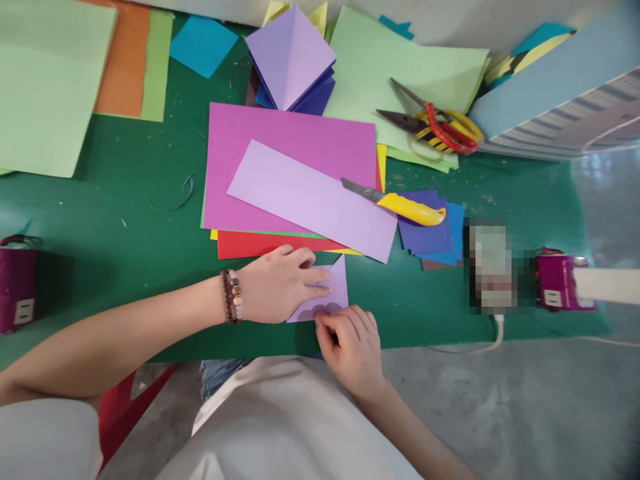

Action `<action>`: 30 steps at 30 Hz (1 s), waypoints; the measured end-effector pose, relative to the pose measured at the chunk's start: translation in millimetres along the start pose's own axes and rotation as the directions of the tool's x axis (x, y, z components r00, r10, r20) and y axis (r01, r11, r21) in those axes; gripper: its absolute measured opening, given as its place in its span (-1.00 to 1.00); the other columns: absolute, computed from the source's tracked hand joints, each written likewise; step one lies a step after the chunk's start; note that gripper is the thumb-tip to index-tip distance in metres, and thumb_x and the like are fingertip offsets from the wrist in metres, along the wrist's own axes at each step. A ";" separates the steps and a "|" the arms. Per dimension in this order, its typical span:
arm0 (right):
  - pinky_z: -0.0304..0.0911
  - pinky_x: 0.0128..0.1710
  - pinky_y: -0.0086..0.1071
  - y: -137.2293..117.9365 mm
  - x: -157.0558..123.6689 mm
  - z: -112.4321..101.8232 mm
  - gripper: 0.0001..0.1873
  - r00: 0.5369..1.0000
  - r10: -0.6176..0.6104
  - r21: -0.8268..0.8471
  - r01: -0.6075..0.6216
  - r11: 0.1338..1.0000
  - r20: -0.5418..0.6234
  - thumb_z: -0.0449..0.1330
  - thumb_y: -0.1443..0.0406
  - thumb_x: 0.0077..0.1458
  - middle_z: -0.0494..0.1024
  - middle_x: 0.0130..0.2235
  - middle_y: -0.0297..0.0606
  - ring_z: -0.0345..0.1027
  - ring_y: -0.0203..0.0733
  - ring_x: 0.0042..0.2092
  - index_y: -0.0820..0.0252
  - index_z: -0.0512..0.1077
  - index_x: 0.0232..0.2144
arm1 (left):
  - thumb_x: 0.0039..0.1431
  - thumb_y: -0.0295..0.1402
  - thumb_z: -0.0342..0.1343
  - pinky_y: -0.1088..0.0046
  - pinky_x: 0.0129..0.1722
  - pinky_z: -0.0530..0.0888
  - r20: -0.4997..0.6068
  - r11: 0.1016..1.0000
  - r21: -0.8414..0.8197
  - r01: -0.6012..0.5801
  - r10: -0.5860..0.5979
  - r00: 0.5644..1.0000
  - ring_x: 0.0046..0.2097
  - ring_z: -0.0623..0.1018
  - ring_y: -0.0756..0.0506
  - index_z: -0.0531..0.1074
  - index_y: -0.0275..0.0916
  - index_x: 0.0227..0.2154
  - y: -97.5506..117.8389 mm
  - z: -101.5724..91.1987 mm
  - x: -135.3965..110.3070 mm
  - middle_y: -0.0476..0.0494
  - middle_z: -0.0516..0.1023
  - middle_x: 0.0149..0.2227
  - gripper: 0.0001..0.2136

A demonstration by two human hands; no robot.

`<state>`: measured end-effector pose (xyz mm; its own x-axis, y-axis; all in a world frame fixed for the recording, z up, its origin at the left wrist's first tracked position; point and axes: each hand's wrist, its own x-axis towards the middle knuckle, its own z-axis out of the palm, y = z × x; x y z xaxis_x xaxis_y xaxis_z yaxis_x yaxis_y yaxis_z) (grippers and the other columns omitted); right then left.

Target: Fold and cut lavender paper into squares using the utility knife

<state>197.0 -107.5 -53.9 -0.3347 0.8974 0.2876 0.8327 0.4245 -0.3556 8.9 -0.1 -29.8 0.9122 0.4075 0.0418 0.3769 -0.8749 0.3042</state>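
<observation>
One lilac paper slants lengthwise away rightward, left hand spread flat, right hand curled together.

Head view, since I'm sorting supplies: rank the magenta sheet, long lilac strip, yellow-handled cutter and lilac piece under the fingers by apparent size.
1. Magenta sheet
2. Long lilac strip
Unsure: yellow-handled cutter and lilac piece, partly covered by the left hand.

A loose white short-sleeved top, blue denim below, and two beaded bracelets (one dark, one paler with a gold bead).
</observation>
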 end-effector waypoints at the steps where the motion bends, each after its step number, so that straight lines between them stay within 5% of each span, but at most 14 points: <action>1: 0.01 -0.39 -0.31 -3.7 1.4 1.6 -0.85 1.000 -0.009 0.005 0.009 1.000 0.004 0.13 0.45 0.14 0.37 -0.49 -0.35 0.18 -0.22 -0.41 0.14 0.27 -0.42 | 0.20 -0.41 0.01 0.30 -0.22 0.23 -0.001 1.000 0.000 0.004 -0.004 1.000 -0.05 0.34 -0.17 0.38 -0.08 0.03 0.2 0.1 0.1 -0.08 0.44 0.06 -0.67; 14: -0.02 -0.41 -0.30 -36.7 12.5 14.0 -0.84 0.997 -0.054 0.101 0.049 0.994 0.051 0.12 0.41 0.14 0.35 -0.53 -0.34 0.17 -0.21 -0.41 0.14 0.30 -0.48 | 0.24 -0.39 0.01 0.30 -0.21 0.25 -0.006 1.000 0.007 0.011 -0.011 1.000 -0.04 0.34 -0.16 0.41 -0.03 0.01 1.2 3.3 -0.9 -0.03 0.45 0.05 -0.70; 23: 0.11 -0.35 -0.31 26.5 -7.3 -17.3 -0.91 0.981 0.179 0.018 -0.178 0.984 -0.067 0.15 0.42 0.14 0.40 -0.46 -0.34 0.25 -0.23 -0.38 0.13 0.35 -0.31 | 0.15 -0.13 0.12 0.21 -0.12 0.25 0.060 0.998 -0.062 0.000 0.004 0.998 0.04 0.28 -0.23 0.35 -0.08 0.11 -2.1 -3.8 -1.5 -0.01 0.37 0.17 -0.54; 30: 0.19 -0.31 -0.30 31.8 -14.7 -15.2 -0.90 0.983 0.180 -0.004 -0.180 0.984 -0.033 0.16 0.43 0.13 0.45 -0.42 -0.32 0.30 -0.22 -0.35 0.14 0.33 -0.32 | 0.10 -0.07 0.18 0.22 -0.10 0.25 0.090 0.998 -0.064 0.014 -0.008 0.996 0.05 0.27 -0.23 0.34 -0.07 0.13 -4.9 -3.8 0.6 0.01 0.36 0.17 -0.47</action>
<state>235.1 -109.0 -55.9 -0.1650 0.9546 0.2482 0.8811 0.2557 -0.3979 7.0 5.5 -27.7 0.9199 0.3895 -0.0460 0.3784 -0.8505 0.3653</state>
